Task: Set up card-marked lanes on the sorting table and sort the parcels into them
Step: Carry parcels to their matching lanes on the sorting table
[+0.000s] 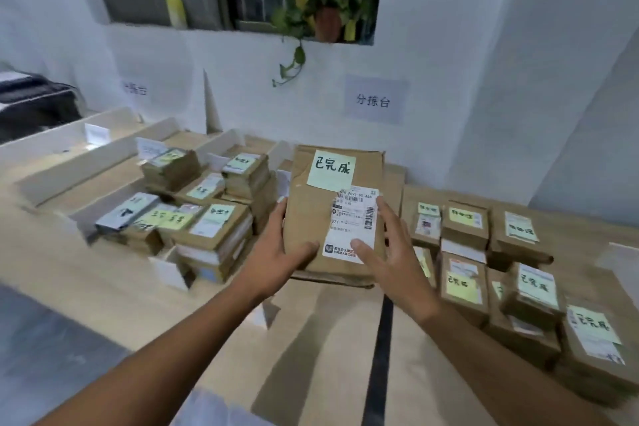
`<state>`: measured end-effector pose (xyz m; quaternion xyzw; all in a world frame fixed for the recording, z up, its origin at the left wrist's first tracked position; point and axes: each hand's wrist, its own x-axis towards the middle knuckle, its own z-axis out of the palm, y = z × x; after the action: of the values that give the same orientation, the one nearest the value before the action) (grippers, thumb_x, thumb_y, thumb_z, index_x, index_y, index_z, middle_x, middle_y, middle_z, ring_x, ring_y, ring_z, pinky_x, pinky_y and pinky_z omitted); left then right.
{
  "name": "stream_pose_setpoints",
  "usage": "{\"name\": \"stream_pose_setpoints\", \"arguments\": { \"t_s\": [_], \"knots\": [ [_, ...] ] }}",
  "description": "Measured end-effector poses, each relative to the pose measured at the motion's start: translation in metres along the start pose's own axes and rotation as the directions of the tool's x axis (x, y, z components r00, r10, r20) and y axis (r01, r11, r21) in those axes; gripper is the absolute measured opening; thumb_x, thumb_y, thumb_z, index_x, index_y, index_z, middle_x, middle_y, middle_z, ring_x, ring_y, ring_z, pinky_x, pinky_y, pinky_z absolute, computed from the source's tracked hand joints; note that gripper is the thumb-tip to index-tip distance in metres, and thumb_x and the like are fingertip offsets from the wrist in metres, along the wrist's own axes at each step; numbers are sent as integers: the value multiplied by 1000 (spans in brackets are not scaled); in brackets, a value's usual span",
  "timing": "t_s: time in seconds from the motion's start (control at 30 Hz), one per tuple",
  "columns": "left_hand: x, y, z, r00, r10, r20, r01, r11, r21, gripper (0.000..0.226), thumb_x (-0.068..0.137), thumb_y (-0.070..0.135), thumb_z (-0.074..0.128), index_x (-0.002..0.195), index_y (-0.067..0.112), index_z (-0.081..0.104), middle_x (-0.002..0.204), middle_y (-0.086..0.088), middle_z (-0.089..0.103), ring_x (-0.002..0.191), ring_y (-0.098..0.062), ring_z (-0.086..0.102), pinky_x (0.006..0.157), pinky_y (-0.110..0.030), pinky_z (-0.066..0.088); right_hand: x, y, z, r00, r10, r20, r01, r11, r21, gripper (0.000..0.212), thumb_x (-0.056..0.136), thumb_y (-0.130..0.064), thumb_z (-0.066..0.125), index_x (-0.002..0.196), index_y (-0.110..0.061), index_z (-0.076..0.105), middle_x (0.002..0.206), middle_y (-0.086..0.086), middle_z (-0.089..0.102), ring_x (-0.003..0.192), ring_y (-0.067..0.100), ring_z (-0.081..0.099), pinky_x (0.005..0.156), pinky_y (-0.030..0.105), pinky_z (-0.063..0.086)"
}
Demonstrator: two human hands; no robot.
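Note:
A brown cardboard parcel (313,204) with a yellow-green note and a white shipping label is held above the wooden sorting table (86,273), near its middle. My left hand (280,252) grips its left edge, thumb on top. My right hand (390,249) holds its right side, thumb on the label, fingers spread along the edge. White divider boards (86,162) form lanes at the left, with small white cards (98,133) standing in them. Stacked parcels (211,218) fill the lanes to the left of the held parcel.
More labelled parcels (498,263) are stacked on the table at the right. A paper sign (375,100) hangs on the white wall behind. A potted plant (325,0) stands on the window sill. A dark gap (380,356) runs between table sections below my hands.

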<state>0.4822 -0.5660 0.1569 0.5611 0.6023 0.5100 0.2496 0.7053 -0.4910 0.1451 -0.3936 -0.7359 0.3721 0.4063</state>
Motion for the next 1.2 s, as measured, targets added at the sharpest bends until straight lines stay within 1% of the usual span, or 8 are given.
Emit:
{"name": "stream_pose_setpoints", "arguments": {
  "t_s": [0.17, 0.3, 0.47, 0.6, 0.77, 0.93, 1.07, 1.2],
  "knots": [
    [-44, -34, -163, 988, -27, -154, 35, 998, 47, 90, 76, 55, 72, 152, 44, 25, 133, 40, 47, 120, 12, 52, 90, -11, 46, 18, -82, 153, 993, -88, 84, 85, 995, 48, 87, 80, -59, 66, 153, -59, 19, 138, -26, 36, 129, -12, 35, 108, 19, 28],
    [-84, -62, -256, 966, -39, -255, 58, 996, 68, 82, 81, 37, 74, 147, 49, 28, 127, 44, 50, 116, 20, 50, 83, 2, 39, 18, -127, 257, 976, -147, 163, 139, 989, 58, 83, 87, -50, 72, 144, -71, 16, 146, -17, 36, 131, -6, 34, 110, 27, 30],
    [-102, -99, -351, 937, -82, -339, 122, 988, 98, 85, 73, 50, 71, 146, 46, 26, 132, 34, 47, 116, 18, 50, 85, -1, 41, 31, -158, 361, 954, -187, 233, 175, 982, 69, 83, 89, -47, 73, 144, -72, 17, 145, -18, 37, 135, -3, 36, 112, 30, 33],
    [-92, -141, -411, 910, -156, -384, 195, 979, 66, 91, 73, 54, 70, 149, 41, 22, 134, 35, 44, 122, 1, 54, 92, -24, 55, 64, -171, 436, 925, -208, 317, 187, 978, 97, 81, 85, -58, 67, 148, -69, 16, 145, -19, 36, 132, -3, 37, 107, 29, 33],
    [-64, -187, -480, 865, -188, -465, 254, 964, 83, 102, 69, 65, 67, 153, 33, 19, 130, 38, 42, 118, 7, 52, 84, -6, 43, 119, -178, 534, 895, -207, 395, 175, 978, 117, 81, 79, -67, 59, 146, -72, 14, 146, -17, 37, 133, 5, 43, 108, 42, 42],
    [-27, -218, -558, 832, -214, -512, 306, 946, 102, 101, 74, 66, 68, 154, 33, 17, 138, 22, 46, 122, -8, 55, 80, -4, 47, 181, -199, 623, 843, -249, 476, 180, 966, 186, 81, 81, -67, 59, 147, -70, 13, 138, -22, 35, 119, -21, 36, 102, 28, 34],
    [6, -243, -623, 815, -241, -527, 339, 936, 97, 102, 69, 75, 67, 151, 40, 15, 140, 17, 47, 119, -12, 59, 79, -12, 54, 229, -219, 692, 820, -272, 504, 197, 960, 197, 81, 87, -59, 62, 149, -67, 11, 129, -20, 35, 112, -38, 28, 84, 2, 30],
    [42, -286, -682, 807, -240, -540, 335, 939, 83, 102, 71, 74, 68, 152, 39, 17, 138, 20, 47, 118, -6, 59, 78, -11, 53, 276, -227, 762, 813, -260, 522, 180, 963, 200, 81, 92, -51, 66, 148, -67, 11, 125, -21, 36, 111, -36, 32, 79, 0, 36]
  ]
}}
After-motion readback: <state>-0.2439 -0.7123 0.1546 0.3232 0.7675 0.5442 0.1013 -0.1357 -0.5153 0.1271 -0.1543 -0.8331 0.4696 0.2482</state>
